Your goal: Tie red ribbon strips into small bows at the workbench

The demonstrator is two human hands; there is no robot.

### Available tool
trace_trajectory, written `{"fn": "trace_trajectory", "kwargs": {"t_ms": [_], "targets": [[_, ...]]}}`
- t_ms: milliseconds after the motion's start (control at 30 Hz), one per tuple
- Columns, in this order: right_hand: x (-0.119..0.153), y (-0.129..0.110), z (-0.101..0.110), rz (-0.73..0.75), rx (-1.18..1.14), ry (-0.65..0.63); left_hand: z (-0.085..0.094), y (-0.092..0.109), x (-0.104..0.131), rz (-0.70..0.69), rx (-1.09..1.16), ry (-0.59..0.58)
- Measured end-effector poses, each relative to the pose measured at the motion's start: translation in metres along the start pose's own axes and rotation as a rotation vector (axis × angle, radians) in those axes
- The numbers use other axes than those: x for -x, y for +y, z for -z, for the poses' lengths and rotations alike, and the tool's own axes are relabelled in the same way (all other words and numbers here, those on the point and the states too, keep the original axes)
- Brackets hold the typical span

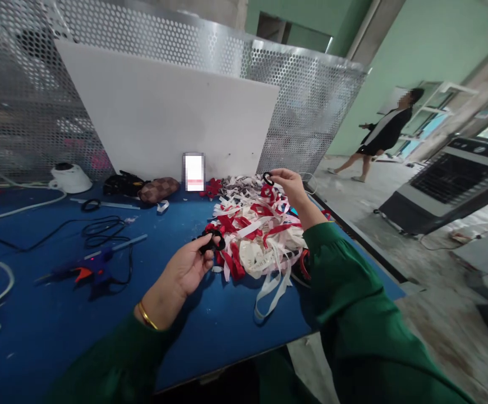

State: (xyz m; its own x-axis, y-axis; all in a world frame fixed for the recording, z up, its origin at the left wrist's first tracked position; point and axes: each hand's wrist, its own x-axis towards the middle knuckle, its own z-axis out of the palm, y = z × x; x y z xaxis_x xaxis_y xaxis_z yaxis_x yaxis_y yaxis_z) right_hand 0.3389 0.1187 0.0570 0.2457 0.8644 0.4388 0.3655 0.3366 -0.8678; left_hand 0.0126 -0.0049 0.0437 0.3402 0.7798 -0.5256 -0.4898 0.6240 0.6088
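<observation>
Between the fingertips of my right hand (288,185) is a small black ring that looks like a hair tie (268,179), raised over the far part of a ribbon pile. My left hand (191,266) is closed on a bunch of black hair ties (213,240), held just left of the pile. The heap of ribbon scraps (250,230) is white, red and pink, with one white loop trailing toward the front. How many black rings the left hand holds, I cannot make out.
A blue glue gun (96,268) with a lit red light lies left on the blue table (176,348), its cord behind it. A phone (194,173) leans against a white board (176,112). A white cup (71,178) stands back left. Another person (389,126) walks beyond the table.
</observation>
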Motion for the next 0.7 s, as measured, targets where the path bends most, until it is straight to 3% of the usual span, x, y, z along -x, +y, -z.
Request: {"fn": "trace_trajectory", "kwargs": {"t_ms": [100,200,333,400,500,567,633,700], "targets": [[0.031,-0.029,-0.02,0.048,-0.05,0.002,-0.001,-0.002,0.0,-0.012,-0.008,0.011],[0.083,-0.062,-0.051,0.176,-0.055,-0.165,-0.001,-0.003,0.0,-0.032,-0.013,-0.014],[0.149,-0.09,-0.089,0.409,0.256,-0.265,0.0,-0.008,0.0,-0.081,0.002,-0.105],[0.169,-0.092,-0.1,0.496,0.382,-0.286,0.0,-0.012,0.0,-0.112,-0.004,-0.082],[0.182,-0.087,-0.103,0.557,0.408,-0.295,-0.002,-0.016,0.0,-0.19,-0.01,0.056],[0.182,-0.082,-0.1,0.54,0.361,-0.236,-0.006,-0.009,-0.001,-0.266,-0.057,0.128],[0.18,-0.076,-0.095,0.482,0.325,-0.169,-0.012,0.01,-0.005,-0.368,-0.169,0.129],[0.177,-0.068,-0.091,0.423,0.328,-0.154,-0.017,0.043,-0.014,-0.556,-0.311,0.146]]}}
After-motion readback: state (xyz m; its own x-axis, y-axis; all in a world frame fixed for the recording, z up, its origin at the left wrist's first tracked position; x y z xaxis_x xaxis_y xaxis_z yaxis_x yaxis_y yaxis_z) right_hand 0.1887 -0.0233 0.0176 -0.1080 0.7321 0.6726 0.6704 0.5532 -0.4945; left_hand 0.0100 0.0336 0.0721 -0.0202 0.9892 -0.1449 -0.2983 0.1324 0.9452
